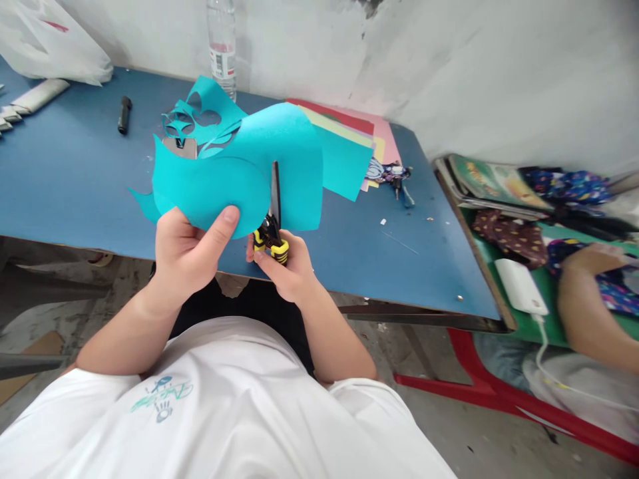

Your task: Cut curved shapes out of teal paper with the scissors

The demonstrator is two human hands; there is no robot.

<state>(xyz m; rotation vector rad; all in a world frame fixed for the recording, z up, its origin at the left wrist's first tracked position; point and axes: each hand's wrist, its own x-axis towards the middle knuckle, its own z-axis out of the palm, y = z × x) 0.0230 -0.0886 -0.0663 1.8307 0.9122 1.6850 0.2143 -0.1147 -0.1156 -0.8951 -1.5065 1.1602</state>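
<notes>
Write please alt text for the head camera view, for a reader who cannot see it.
The left hand holds a curled turquoise paper sheet while the right hand works yellow-handled scissors into it, above a blue table. Behind lie a stack of coloured paper, a plastic bottle and a black marker.

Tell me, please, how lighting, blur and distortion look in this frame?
Head view: soft, even daylight, faint shadows; the blue table edge bows from wide-angle distortion; the turquoise paper and scissors are sharp; the neighbouring person's arm at right is slightly soft.
</notes>
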